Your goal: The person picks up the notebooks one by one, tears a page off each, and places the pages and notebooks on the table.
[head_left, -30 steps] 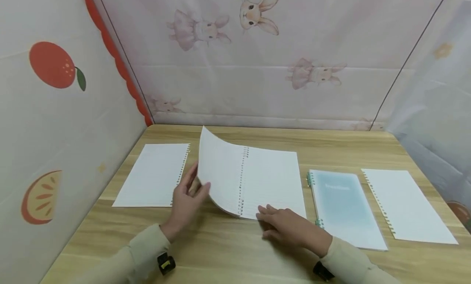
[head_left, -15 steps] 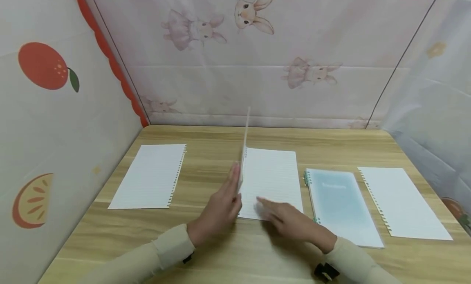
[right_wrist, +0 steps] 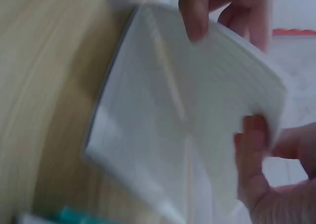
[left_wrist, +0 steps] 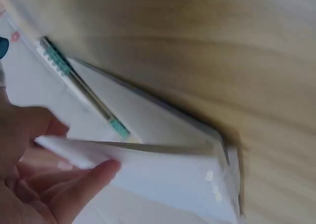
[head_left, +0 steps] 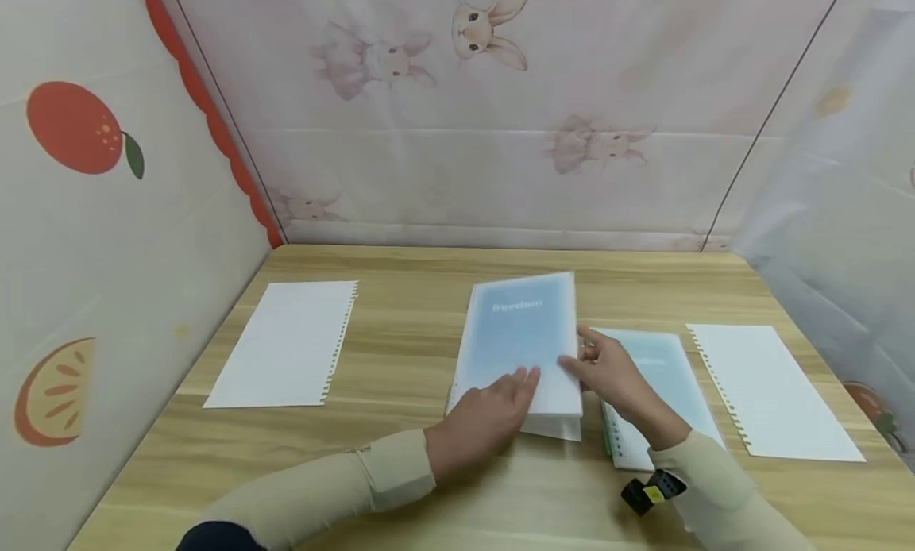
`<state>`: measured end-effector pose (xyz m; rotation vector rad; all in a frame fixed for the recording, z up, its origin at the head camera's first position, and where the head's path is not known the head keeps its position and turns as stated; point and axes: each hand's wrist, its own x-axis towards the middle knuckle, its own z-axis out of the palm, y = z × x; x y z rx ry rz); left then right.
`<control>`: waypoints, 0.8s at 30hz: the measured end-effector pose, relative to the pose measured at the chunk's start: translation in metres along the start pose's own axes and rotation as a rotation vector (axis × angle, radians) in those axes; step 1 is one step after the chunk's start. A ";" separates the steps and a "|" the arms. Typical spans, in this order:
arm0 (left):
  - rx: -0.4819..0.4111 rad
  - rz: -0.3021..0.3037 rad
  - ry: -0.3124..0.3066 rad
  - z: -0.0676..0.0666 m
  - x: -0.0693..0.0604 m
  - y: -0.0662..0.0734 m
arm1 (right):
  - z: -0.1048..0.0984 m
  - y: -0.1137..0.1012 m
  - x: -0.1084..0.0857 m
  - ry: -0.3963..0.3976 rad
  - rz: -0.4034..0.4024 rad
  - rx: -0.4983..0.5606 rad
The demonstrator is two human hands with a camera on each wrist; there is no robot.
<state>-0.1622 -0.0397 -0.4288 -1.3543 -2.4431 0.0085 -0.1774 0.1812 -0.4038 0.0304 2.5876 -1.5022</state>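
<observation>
A spiral notebook with a blue "freedom" cover (head_left: pixel 518 329) is nearly closed at the middle of the table, its right edge lifted above the leaves beneath. My left hand (head_left: pixel 482 416) holds the lower edge of the raised part, fingers lying on the cover. At the right edge, my right hand (head_left: pixel 615 376) pinches the raised part, thumb on the cover and fingers behind. From the right wrist view, digits of both hands press the inner page (right_wrist: pixel 222 86), with a wedge-shaped gap below it. In the left wrist view, the raised part (left_wrist: pixel 163 169) stands at an angle.
A teal-ringed notebook (head_left: pixel 658 368) lies just right, partly under my right forearm. Loose punched sheets lie at the left (head_left: pixel 286 344) and far right (head_left: pixel 779 392) of the wooden table (head_left: pixel 393 479). Printed cloth walls stand behind and at both sides.
The notebook's lifted left half has swung up and over to the right, bringing the blue cover into view. My left hand travelled with it; my right hand moved from the page to the edge.
</observation>
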 end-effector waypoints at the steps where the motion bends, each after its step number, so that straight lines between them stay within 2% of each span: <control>1: -0.017 0.016 -0.032 0.002 0.000 0.000 | 0.001 0.004 0.002 -0.012 0.002 -0.089; 3: -0.065 0.045 -0.082 0.006 0.000 -0.003 | 0.003 0.012 0.007 -0.044 0.004 -0.239; 5: -0.095 0.047 -0.129 0.010 0.000 -0.010 | 0.006 0.018 0.010 -0.079 0.009 -0.369; 8: -0.107 -0.001 -0.230 0.014 0.000 -0.022 | 0.011 0.024 0.012 -0.116 0.029 -0.511; 10: -0.096 -0.040 -0.308 0.015 0.001 -0.029 | 0.014 0.025 0.012 -0.129 0.046 -0.561; 12: -0.089 -0.058 -0.370 0.015 0.002 -0.034 | 0.015 0.026 0.012 -0.139 0.059 -0.574; 15: -0.097 -0.052 -0.417 0.016 0.003 -0.039 | 0.016 0.026 0.011 -0.151 0.087 -0.549; 19: -0.129 -0.047 -0.419 0.018 0.005 -0.040 | 0.015 0.026 0.009 -0.163 0.123 -0.526; 24: -0.133 -0.044 -0.403 0.018 0.004 -0.041 | 0.019 0.028 0.009 -0.138 0.107 -0.527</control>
